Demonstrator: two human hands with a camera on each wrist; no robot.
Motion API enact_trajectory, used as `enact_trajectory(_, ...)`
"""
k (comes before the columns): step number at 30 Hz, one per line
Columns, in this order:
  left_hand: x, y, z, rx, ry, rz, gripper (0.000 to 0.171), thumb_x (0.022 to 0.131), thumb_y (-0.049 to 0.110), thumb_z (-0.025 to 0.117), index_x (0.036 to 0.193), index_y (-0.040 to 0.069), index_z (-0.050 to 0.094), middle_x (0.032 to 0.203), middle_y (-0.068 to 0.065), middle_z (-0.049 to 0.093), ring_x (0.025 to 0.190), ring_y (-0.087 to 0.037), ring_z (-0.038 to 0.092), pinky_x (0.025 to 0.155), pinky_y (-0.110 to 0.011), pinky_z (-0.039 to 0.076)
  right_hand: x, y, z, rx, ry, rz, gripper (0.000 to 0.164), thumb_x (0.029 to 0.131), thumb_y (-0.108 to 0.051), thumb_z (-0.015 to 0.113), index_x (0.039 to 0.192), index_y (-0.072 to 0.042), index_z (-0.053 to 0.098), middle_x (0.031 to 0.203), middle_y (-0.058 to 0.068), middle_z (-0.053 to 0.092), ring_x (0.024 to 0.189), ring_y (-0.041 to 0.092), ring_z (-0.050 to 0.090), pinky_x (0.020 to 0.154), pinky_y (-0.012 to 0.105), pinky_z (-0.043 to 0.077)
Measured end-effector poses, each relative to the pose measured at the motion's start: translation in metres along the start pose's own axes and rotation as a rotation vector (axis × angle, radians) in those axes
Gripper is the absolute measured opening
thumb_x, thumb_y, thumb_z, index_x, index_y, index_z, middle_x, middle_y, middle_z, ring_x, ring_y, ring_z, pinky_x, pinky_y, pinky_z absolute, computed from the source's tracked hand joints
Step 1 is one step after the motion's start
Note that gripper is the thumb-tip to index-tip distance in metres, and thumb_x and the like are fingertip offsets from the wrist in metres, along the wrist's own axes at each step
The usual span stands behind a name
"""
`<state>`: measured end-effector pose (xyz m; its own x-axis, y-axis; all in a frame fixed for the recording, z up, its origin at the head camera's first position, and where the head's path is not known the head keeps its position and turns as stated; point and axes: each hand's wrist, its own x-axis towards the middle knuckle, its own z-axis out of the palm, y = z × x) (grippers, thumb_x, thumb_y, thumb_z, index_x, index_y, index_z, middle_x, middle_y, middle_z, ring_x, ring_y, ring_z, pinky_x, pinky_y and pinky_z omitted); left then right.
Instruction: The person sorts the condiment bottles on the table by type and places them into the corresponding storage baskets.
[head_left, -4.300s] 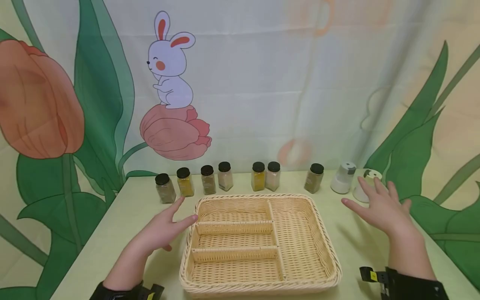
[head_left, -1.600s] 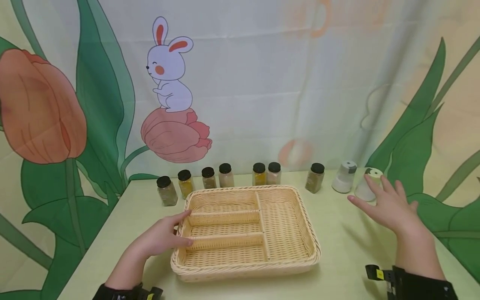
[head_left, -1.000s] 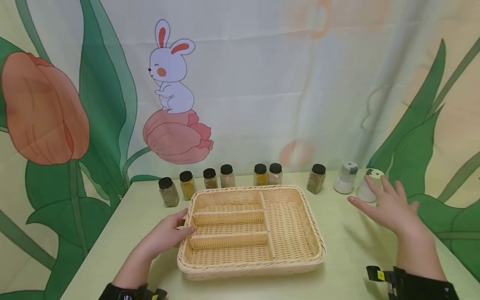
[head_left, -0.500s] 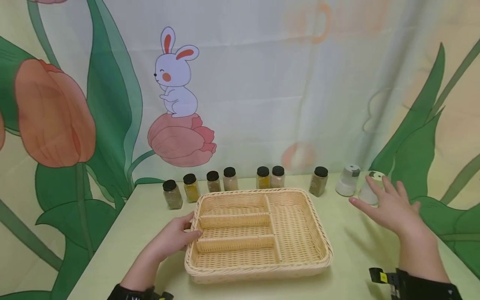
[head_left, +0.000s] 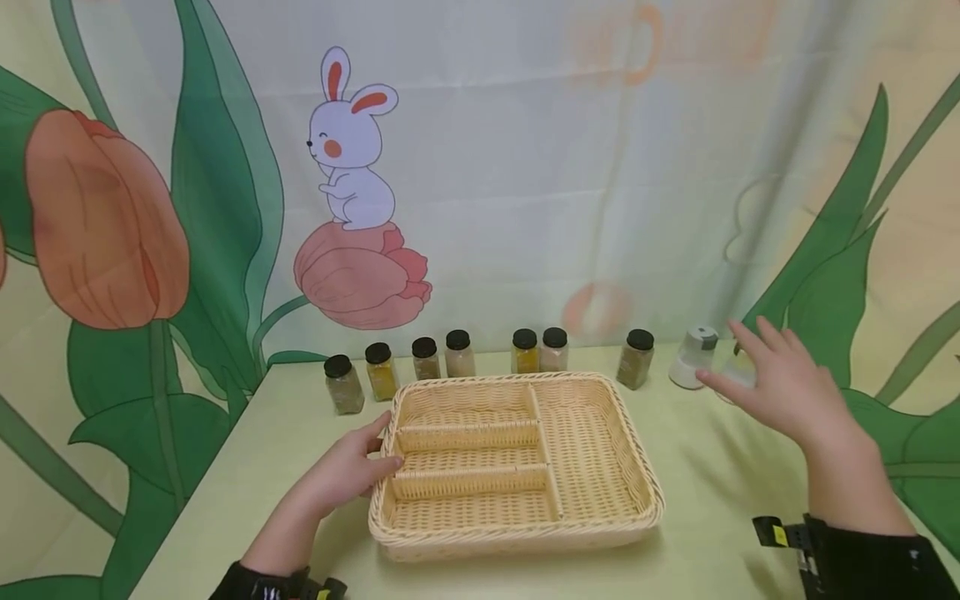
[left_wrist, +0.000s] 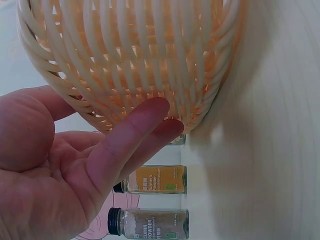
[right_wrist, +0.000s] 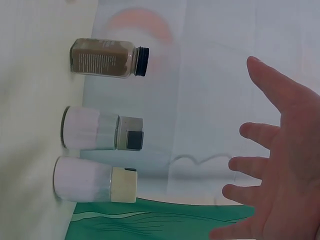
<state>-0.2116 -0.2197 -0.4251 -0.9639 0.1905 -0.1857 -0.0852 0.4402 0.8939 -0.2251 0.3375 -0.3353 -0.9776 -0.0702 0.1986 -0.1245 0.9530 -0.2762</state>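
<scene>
A pale wicker basket (head_left: 600, 533) with compartments stands mid-table. My left hand (head_left: 348, 467) grips its left rim. The thumb lies over the rim; in the left wrist view, fingers (left_wrist: 135, 127) press against the woven outer wall (left_wrist: 135, 55). My right hand (head_left: 787, 392) is raised at the right with its fingers spread, holding nothing. It overlaps a shaker with a pale yellow cap (right_wrist: 124, 185) in the head view. Beside that stands a shaker with a grey cap (right_wrist: 131, 134), white contents inside. A black-capped jar of brown powder (right_wrist: 102, 57) stands left of both.
Several black-capped spice jars line the back of the table: a cumin powder jar (left_wrist: 155, 223) at the far left, a turmeric powder jar (left_wrist: 157, 179) beside it, another yellow jar (head_left: 525, 354) behind the basket. A printed curtain (head_left: 510, 183) hangs right behind the row.
My left hand has gone from hovering at the basket's left rim to gripping it. The basket has moved back toward the jars. My right hand has shifted slightly up and right, still spread.
</scene>
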Motion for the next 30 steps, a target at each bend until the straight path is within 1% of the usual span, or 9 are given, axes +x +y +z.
enact_trajectory(2,0.0,0.001,0.0,0.01,0.006,0.0,0.083,0.096,0.013,0.071,0.163,0.008,0.021,0.145,-0.031,0.049,0.087,-0.025,0.073,0.065,-0.041,0.063,0.004,-0.001,-0.004,-0.004,-0.005,-0.011,0.102,0.094,-0.069,0.056,0.164,-0.009,0.014,0.163,0.034,0.006,0.144,0.062,0.002,0.09,0.091,0.013)
enact_trajectory(10,0.0,0.003,0.0,0.018,-0.001,-0.004,0.081,0.098,0.01,0.068,0.163,0.007,0.019,0.148,-0.032,0.045,0.087,-0.024,0.074,0.065,-0.04,0.062,0.019,0.0,-0.01,-0.043,-0.045,-0.028,0.106,0.092,-0.073,0.054,0.164,-0.008,0.013,0.163,0.034,0.006,0.144,0.061,0.003,0.094,0.088,0.015)
enact_trajectory(14,-0.001,0.003,0.0,0.034,-0.008,0.004,0.082,0.098,0.012,0.068,0.163,0.006,0.019,0.146,-0.032,0.047,0.087,-0.024,0.074,0.066,-0.039,0.063,0.027,-0.001,-0.012,-0.059,-0.06,-0.045,0.108,0.091,-0.075,0.054,0.163,-0.005,0.015,0.161,0.036,0.008,0.144,0.061,0.007,0.099,0.085,0.017)
enact_trajectory(18,-0.003,0.003,-0.001,0.055,-0.01,0.015,0.083,0.098,0.014,0.069,0.163,0.004,0.019,0.143,-0.032,0.05,0.088,-0.023,0.073,0.067,-0.039,0.062,0.036,-0.002,-0.013,-0.05,-0.068,-0.06,0.108,0.091,-0.074,0.055,0.162,-0.003,0.016,0.16,0.038,0.01,0.144,0.059,0.011,0.104,0.081,0.02)
enact_trajectory(25,-0.002,0.002,-0.001,0.073,-0.004,0.008,0.081,0.098,0.013,0.067,0.163,0.005,0.019,0.142,-0.03,0.052,0.086,-0.022,0.073,0.066,-0.039,0.062,0.05,-0.005,-0.013,-0.023,-0.095,-0.054,0.107,0.092,-0.073,0.055,0.162,-0.003,0.016,0.16,0.038,0.012,0.142,0.06,0.015,0.101,0.081,0.023)
enact_trajectory(30,-0.001,0.002,-0.001,0.07,-0.001,0.005,0.081,0.099,0.013,0.067,0.163,0.006,0.019,0.143,-0.031,0.051,0.09,-0.023,0.073,0.067,-0.039,0.062,0.061,-0.005,-0.01,-0.017,-0.113,-0.061,0.102,0.095,-0.067,0.055,0.162,-0.001,0.016,0.158,0.04,0.014,0.141,0.06,0.017,0.104,0.079,0.024)
